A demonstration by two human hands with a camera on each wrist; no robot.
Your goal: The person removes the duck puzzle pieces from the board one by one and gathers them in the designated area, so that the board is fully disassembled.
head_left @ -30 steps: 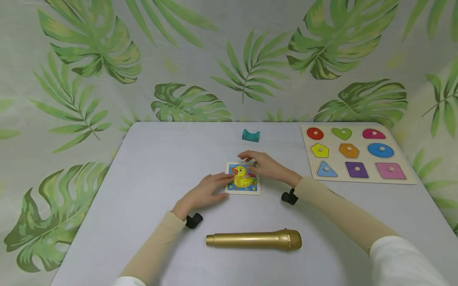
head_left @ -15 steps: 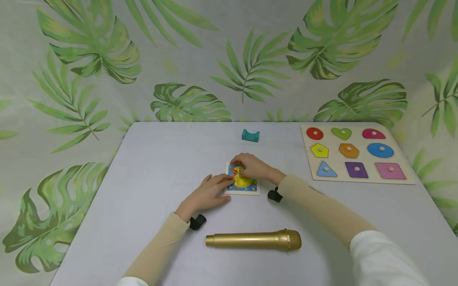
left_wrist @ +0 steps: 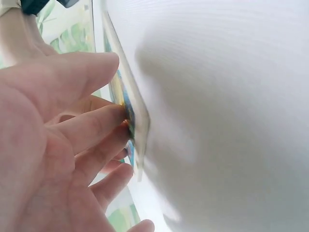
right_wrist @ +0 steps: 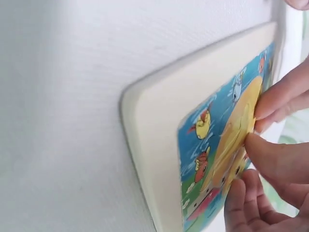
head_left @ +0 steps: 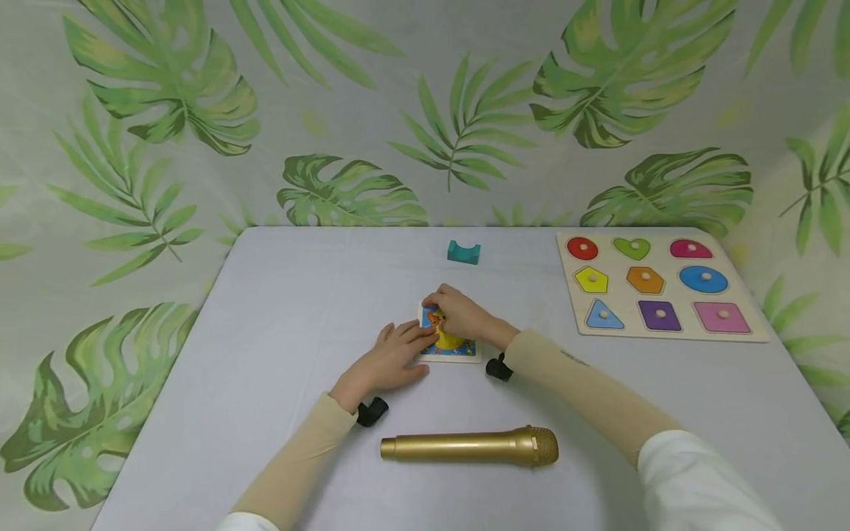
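A small square wooden duck puzzle lies on the table, a yellow duck on blue inside its pale border. My left hand rests at its left side, fingers extended and fingertips on the picture; in the left wrist view the left thumb stands apart from the puzzle. From the right, my right hand reaches over the duck's upper part with curled fingers. Seen from the right wrist, the right thumb and fingertips pinch at the duck's head area. The right hand hides much of the puzzle's upper right in the head view.
A gold microphone lies across the table in front of the hands. Beyond the puzzle stands a small teal block with a curved notch. A wooden shape board with knobbed pieces lies at the right back.
The right hand has come left and down onto the puzzle, its fingers curling onto the duck. The left hand has shifted slightly, its fingers still on the puzzle's left side.
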